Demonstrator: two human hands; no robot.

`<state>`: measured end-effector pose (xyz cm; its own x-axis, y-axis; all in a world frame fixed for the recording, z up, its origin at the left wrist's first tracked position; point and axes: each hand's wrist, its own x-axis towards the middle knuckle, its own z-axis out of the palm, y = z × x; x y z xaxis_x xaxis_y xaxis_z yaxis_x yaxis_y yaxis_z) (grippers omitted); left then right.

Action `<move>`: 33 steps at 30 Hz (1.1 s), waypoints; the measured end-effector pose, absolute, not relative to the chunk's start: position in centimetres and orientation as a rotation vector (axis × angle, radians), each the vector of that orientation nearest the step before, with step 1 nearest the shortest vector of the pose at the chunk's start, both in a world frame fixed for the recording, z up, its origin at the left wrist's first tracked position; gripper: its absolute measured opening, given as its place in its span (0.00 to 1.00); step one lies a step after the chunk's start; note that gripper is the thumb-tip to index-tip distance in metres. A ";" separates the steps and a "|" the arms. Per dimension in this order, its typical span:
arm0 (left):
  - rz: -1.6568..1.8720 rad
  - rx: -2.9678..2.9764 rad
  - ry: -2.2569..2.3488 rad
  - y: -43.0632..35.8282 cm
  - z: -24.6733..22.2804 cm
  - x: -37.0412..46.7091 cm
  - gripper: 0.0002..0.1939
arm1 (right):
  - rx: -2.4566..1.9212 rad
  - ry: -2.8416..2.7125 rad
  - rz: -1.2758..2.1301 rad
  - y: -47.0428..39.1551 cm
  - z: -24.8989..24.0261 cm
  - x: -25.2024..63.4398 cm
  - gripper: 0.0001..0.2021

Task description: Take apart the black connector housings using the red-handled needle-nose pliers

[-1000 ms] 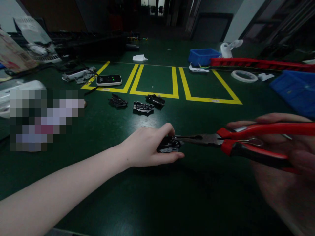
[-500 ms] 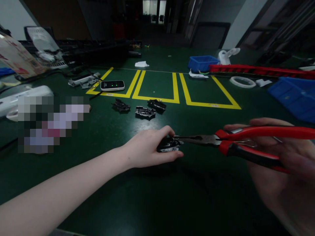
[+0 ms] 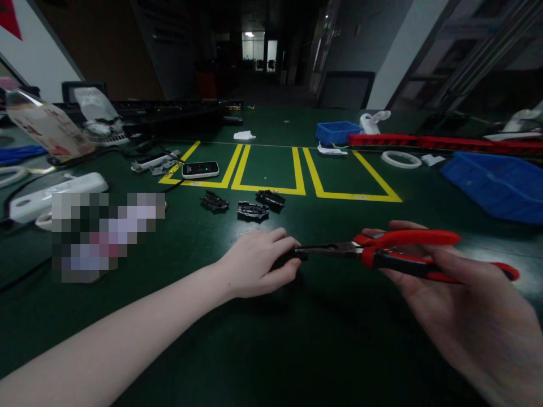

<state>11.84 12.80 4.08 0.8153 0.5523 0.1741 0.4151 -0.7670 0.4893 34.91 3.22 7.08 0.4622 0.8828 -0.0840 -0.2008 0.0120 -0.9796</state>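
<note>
My left hand (image 3: 258,263) is closed around a small black plastic part (image 3: 286,259), mostly hidden by the fingers, low over the green table. In my right hand (image 3: 449,299) are red-handled needle-nose pliers (image 3: 407,251), pointing left. Their narrow tips reach the black part beside my left fingertips; whether the jaws grip anything there cannot be made out. Just beyond my left hand lie three similar black parts: one at the left (image 3: 214,200), one in the middle with a pale rim (image 3: 253,211), and another behind it (image 3: 270,199).
Yellow tape frames (image 3: 269,189) mark the table behind the parts. A white-edged device (image 3: 200,169) with a green light lies at the left frame. Blue bins (image 3: 496,183), a tape roll (image 3: 401,159) and a red strip (image 3: 424,141) stand right. A bottle (image 3: 46,124) leans at far left.
The view has tilted up and shifted. My left hand has turned, so the black part is more covered. The pliers stay at it, with their handles lower and farther left in view.
</note>
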 end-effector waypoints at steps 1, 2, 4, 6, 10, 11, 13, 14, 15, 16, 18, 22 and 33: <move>0.440 2.566 0.714 12.8 4.1 11.9 0.16 | -1.276 -0.703 0.964 3.3 7.0 35.1 0.20; 0.443 2.563 0.703 12.8 4.1 11.9 0.16 | -1.269 -0.715 0.966 3.3 7.0 35.2 0.20; 0.436 2.555 0.691 12.7 4.1 12.0 0.16 | -1.244 -0.731 0.952 3.4 6.9 35.3 0.19; 0.430 2.573 0.701 12.7 4.0 12.1 0.17 | -1.229 -0.732 0.932 3.5 7.0 35.3 0.18; 0.403 2.648 0.731 12.9 3.6 12.1 0.18 | -1.222 -0.720 0.929 3.4 7.1 35.2 0.18; 0.398 2.659 0.724 13.0 3.5 12.1 0.15 | -1.216 -0.720 0.941 3.3 7.1 35.2 0.17; 0.425 2.656 0.696 13.2 3.3 12.1 0.10 | -1.204 -0.718 0.971 3.2 6.9 35.2 0.16; 0.450 2.640 0.673 13.3 3.3 12.1 0.09 | -1.203 -0.708 0.988 3.2 6.8 35.2 0.17; 0.476 2.616 0.643 13.4 3.2 12.0 0.09 | -1.204 -0.693 0.998 3.2 6.7 35.2 0.17; 0.499 2.589 0.617 13.5 3.1 12.0 0.09 | -1.207 -0.681 1.009 3.3 6.6 35.2 0.18; 0.529 2.537 0.576 13.7 3.0 11.9 0.10 | -1.210 -0.668 1.021 3.3 6.6 35.0 0.19; 0.535 2.485 0.530 13.9 2.8 11.9 0.10 | -1.208 -0.649 1.022 3.3 6.7 34.8 0.20; 0.528 2.616 0.481 13.8 2.6 12.0 0.13 | -1.211 -0.647 1.052 3.4 6.3 34.7 0.21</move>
<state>12.04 13.82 2.56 0.8677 0.4075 0.2846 0.2452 -0.8490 0.4681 34.68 3.42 6.29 0.4093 0.9040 -0.1237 -0.2973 0.0039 -0.9548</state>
